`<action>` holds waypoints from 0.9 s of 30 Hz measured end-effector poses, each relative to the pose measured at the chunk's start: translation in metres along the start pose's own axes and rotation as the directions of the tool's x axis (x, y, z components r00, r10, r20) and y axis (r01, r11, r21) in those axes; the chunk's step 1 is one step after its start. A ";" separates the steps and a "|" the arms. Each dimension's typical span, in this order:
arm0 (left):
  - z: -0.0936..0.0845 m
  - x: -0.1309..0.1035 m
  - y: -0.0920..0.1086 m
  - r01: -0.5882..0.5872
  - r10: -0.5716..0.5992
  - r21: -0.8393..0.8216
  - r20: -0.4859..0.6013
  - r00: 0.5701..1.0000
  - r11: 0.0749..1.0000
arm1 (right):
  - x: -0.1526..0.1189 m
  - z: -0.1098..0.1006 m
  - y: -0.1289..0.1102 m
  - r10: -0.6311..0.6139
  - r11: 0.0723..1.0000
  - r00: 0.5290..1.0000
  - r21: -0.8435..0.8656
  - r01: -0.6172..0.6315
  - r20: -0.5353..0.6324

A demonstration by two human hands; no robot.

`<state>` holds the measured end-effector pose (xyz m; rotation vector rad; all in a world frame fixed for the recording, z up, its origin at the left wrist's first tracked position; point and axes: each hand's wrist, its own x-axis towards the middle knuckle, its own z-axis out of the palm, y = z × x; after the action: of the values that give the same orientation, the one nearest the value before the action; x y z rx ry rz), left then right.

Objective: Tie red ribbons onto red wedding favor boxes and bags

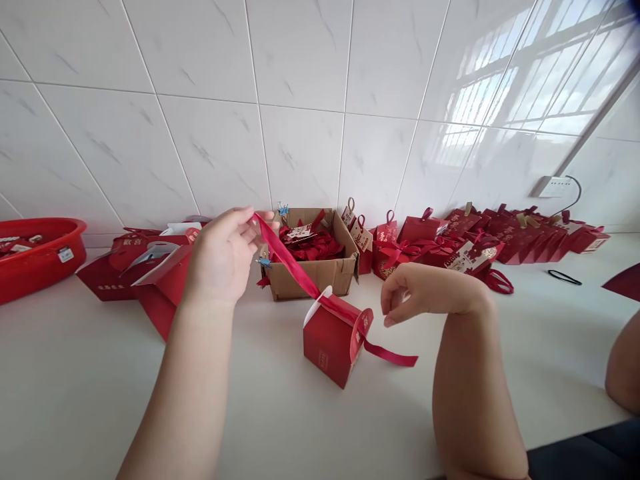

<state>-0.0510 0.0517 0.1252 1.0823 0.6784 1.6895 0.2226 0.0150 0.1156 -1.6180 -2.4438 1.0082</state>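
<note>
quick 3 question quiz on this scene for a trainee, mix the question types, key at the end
1. Multiple choice: what is the left hand holding?
a) a paper tag
b) one end of a ribbon
c) a black loop

2. True or false: the right hand is holding the other end of that ribbon.

3. Fill the gap: the clips on the cardboard box are ____ in colour.

Key:
1. b
2. False; that end sticks out beside the small red box, apart from the hand
3. Blue
</note>
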 end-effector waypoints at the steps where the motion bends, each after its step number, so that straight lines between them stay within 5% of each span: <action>1: 0.000 -0.001 0.002 0.007 -0.007 -0.016 0.013 1.000 1.000 | 0.002 0.002 -0.004 -0.006 1.000 1.000 -0.002 0.006 0.018; 12: 0.002 -0.019 0.019 -0.110 0.081 0.121 0.218 0.973 0.987 | 0.046 0.023 -0.022 0.044 0.984 0.998 -0.171 -0.052 -0.051; 20: -0.002 -0.014 0.015 -0.205 0.144 0.227 0.257 0.956 0.952 | 0.065 0.023 -0.011 0.033 0.987 0.991 -0.159 -0.012 0.126; 27: 0.000 -0.022 0.026 -0.132 0.084 0.236 0.206 0.975 0.963 | 0.057 0.022 -0.010 0.032 0.983 0.997 -0.178 -0.044 -0.066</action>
<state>-0.0595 0.0220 0.1393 1.4654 0.7286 1.5919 0.1800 0.0498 0.0862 -1.7257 -2.5357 0.7467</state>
